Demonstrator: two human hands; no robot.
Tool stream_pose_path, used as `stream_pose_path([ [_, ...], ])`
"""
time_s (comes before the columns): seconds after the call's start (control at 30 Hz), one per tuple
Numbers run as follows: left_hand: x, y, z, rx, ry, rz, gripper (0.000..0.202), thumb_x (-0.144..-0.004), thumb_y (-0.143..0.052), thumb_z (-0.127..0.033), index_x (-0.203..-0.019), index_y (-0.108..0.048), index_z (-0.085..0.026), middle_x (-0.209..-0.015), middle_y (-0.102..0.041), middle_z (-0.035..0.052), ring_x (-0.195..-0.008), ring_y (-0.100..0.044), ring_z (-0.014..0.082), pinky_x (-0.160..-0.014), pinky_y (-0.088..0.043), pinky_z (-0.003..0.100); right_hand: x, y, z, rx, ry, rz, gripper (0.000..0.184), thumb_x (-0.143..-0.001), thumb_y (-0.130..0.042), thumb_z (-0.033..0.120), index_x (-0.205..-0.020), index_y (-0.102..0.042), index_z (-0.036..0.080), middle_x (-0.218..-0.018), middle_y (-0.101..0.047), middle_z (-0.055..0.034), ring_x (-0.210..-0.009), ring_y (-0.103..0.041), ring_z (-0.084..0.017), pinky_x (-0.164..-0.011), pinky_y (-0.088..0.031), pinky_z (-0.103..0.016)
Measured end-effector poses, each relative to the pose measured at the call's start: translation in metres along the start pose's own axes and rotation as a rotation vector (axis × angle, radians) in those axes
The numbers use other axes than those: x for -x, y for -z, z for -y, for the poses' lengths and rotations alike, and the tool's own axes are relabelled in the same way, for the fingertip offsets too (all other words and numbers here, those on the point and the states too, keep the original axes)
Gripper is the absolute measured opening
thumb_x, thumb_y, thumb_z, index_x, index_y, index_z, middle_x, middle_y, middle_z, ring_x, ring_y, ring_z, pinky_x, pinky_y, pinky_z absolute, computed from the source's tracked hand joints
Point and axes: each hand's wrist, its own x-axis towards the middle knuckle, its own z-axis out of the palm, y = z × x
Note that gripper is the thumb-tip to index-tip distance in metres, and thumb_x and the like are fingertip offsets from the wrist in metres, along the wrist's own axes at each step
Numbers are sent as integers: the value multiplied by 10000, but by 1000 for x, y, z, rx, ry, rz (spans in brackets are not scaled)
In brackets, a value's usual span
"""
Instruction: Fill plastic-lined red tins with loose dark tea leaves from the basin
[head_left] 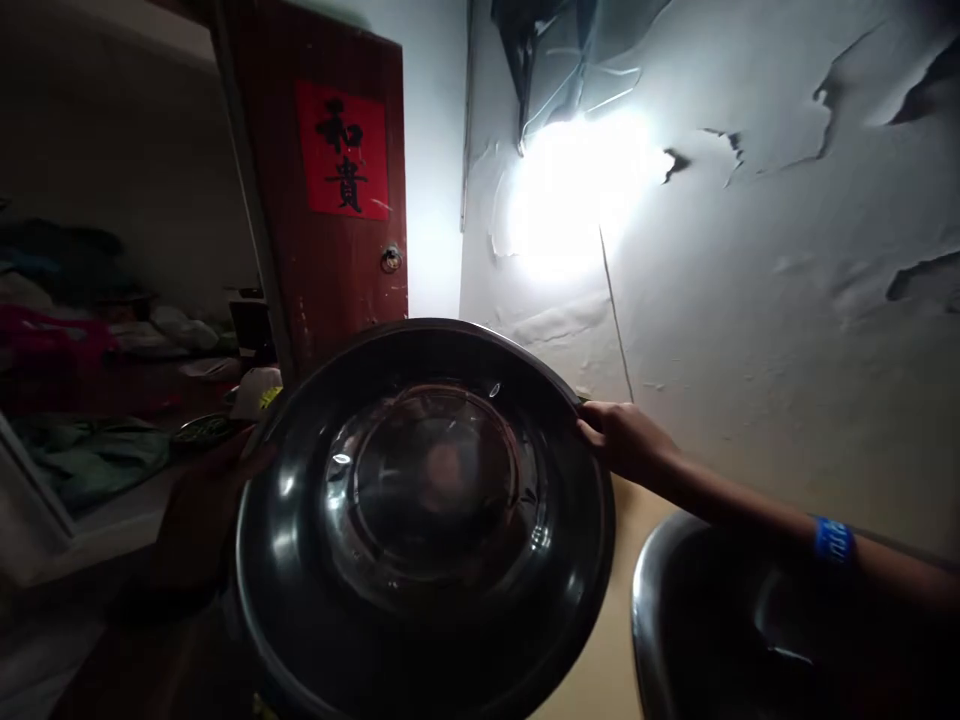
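A large, shiny metal basin (442, 630) is tilted up in front of me, its hollow inside facing my view. My right hand (626, 435) grips its rim at the upper right, thumb on the inner side; a blue wristband (832, 542) circles that arm. On the basin's left rim, in deep shadow, my left hand (221, 480) is closed round the edge, with its fingers only partly visible. Beneath my right forearm, a second metal basin (652, 610) stands on a tan surface (600, 660). Nothing lies in the raised basin that I can make out.
A brown door (337, 270) with a red paper sign stands ahead to the left. Through the doorway, bags and cloth (90, 460) lie in a dim room. A glaring lamp (577, 195) hangs by the peeling wall (750, 330) on the right.
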Motion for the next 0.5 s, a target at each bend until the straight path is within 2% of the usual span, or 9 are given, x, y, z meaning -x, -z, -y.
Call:
stream_pose_path([
  [0.07,-5,0,11,76,146,70,405,-497,-735,-428,-855,-669,-250,-743,-671,-43,-634,-587,143,-490,-448,214,-1,-6,1,32,-27,25,340,-844,-354,388,-868,-632,194,-811,-658,-81,-697,-592,-172,-533,-314,-245],
  [0.2,-13,-4,39,205,301,169,447,-526,-745,-349,-945,-647,-227,-762,-672,-12,-613,-595,148,-517,-483,254,-1,-28,0,102,-37,123,381,-838,-346,438,-782,-618,177,-797,-644,-94,-698,-585,-185,-529,-306,-258],
  [0.4,-14,-7,76,297,550,282,454,-539,-740,-192,-974,-612,-198,-807,-674,28,-596,-611,149,-524,-512,263,-4,-70,-6,126,-103,262,393,-828,-368,462,-968,-556,147,-954,-616,-132,-818,-581,-221,-550,-333,-263],
  [0.5,-6,-12,97,280,618,351,399,-612,-703,-167,-993,-587,-174,-800,-670,42,-606,-626,150,-532,-515,243,-7,-89,-13,114,-95,362,358,-787,-462,444,-941,-572,140,-940,-624,-121,-781,-591,-203,-537,-344,-245],
])
